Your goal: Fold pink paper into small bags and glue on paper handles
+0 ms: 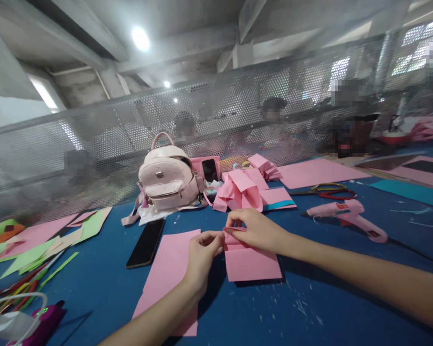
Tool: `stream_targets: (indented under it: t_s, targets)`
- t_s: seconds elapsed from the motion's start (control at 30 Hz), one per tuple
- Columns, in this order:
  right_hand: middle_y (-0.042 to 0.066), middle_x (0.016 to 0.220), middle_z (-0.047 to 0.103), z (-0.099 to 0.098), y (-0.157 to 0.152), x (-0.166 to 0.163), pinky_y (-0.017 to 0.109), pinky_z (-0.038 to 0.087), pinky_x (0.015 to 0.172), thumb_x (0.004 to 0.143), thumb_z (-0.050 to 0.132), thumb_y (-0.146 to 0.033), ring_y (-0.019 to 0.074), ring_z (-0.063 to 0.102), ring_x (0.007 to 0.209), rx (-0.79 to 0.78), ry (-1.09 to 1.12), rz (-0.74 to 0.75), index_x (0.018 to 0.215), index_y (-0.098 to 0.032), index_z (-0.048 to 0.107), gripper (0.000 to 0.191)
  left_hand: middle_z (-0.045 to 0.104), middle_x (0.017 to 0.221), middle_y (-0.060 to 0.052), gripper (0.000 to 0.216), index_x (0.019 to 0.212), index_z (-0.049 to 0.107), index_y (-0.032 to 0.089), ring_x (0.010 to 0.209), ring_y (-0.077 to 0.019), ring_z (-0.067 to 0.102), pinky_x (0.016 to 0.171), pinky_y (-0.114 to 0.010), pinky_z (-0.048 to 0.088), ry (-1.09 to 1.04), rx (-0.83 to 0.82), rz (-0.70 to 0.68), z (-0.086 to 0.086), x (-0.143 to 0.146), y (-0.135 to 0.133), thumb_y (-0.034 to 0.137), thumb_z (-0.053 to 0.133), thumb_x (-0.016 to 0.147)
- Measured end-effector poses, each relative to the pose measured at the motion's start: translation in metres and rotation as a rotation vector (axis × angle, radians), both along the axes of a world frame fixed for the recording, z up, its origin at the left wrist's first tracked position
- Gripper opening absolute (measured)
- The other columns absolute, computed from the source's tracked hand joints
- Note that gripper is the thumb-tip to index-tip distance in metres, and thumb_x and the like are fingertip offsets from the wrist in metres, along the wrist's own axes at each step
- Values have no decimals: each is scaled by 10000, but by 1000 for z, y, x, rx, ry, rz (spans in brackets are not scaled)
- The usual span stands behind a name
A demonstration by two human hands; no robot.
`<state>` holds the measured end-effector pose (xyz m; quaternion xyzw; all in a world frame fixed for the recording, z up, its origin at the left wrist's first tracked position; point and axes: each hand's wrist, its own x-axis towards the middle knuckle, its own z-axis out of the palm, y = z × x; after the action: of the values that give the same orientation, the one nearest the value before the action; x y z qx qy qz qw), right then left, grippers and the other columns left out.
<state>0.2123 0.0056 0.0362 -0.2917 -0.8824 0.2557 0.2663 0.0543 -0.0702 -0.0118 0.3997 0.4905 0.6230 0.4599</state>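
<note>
A folded pink paper piece (250,262) lies on the blue table (310,307) in front of me. My left hand (201,254) pinches its upper left edge with curled fingers. My right hand (254,229) pinches the top fold of the same piece from the right. Under and beside my left hand lies a flat pink paper sheet (168,274).
A black phone (146,243) lies left of the sheet. Behind are a pink backpack (168,180), a heap of folded pink paper (243,190), scissors (328,191) and a pink glue gun (348,214). Green and pink scraps (39,240) lie at left. Other people sit beyond a mesh screen (130,129).
</note>
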Motion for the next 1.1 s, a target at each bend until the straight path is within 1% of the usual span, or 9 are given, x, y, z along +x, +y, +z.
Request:
stream_targets:
  t_s: [0.1, 0.2, 0.33, 0.6, 0.7, 0.87, 1.0, 1.1]
  targets:
    - [30, 798, 724, 0, 0, 0, 266, 414, 647, 823, 578, -198, 171, 631, 727, -2, 2, 8, 756, -188, 678, 121, 725, 708, -73, 321, 715, 777, 126, 650, -152, 625, 624, -225, 470, 39, 4, -7, 3, -3, 1, 430, 842, 637]
    - [34, 801, 725, 0, 0, 0, 266, 418, 642, 830, 569, -200, 169, 633, 721, -10, 3, 16, 761, -186, 685, 136, 727, 680, -72, 301, 681, 775, 133, 640, -165, 633, 651, -251, 490, 81, 25, -27, 6, -6, 3, 420, 846, 624]
    - [38, 803, 725, -1, 1, 0, 269, 422, 644, 828, 582, -205, 173, 636, 728, -12, 1, 16, 776, -187, 695, 126, 699, 618, -50, 262, 644, 761, 138, 607, -155, 614, 639, -246, 480, 126, 56, -40, 7, -7, 5, 388, 836, 633]
    - [36, 798, 725, -2, 2, -1, 270, 415, 645, 825, 594, -200, 178, 633, 738, -5, -4, 10, 763, -185, 700, 124, 674, 599, -40, 280, 653, 749, 130, 572, -133, 580, 583, -219, 451, 154, 43, -51, 10, -3, 5, 401, 817, 645]
    - [29, 795, 726, -2, 1, -1, 266, 412, 645, 821, 595, -192, 176, 634, 741, -5, -3, 13, 765, -188, 704, 123, 679, 600, -40, 273, 656, 752, 128, 572, -129, 580, 584, -214, 445, 162, 34, -58, 9, -4, 5, 394, 812, 657]
    - [20, 798, 729, -1, 0, -1, 260, 413, 652, 815, 592, -178, 170, 635, 745, -8, 0, 18, 765, -192, 708, 127, 689, 601, -40, 272, 642, 748, 132, 581, -136, 599, 619, -231, 475, 169, 28, -81, 8, -7, 5, 396, 810, 655]
    - [28, 788, 727, -1, 0, 0, 258, 408, 635, 824, 597, -214, 169, 633, 729, -12, -6, 10, 761, -182, 707, 131, 711, 631, -42, 220, 671, 756, 134, 604, -140, 625, 621, -224, 485, 185, 18, -110, 8, -10, 8, 349, 800, 661]
    - [24, 769, 723, -1, 2, 0, 254, 405, 615, 812, 602, -215, 163, 633, 701, -17, -11, 3, 760, -179, 704, 120, 742, 687, -59, 173, 699, 766, 132, 661, -170, 665, 675, -253, 519, 203, 15, -142, 9, -12, 11, 279, 812, 620]
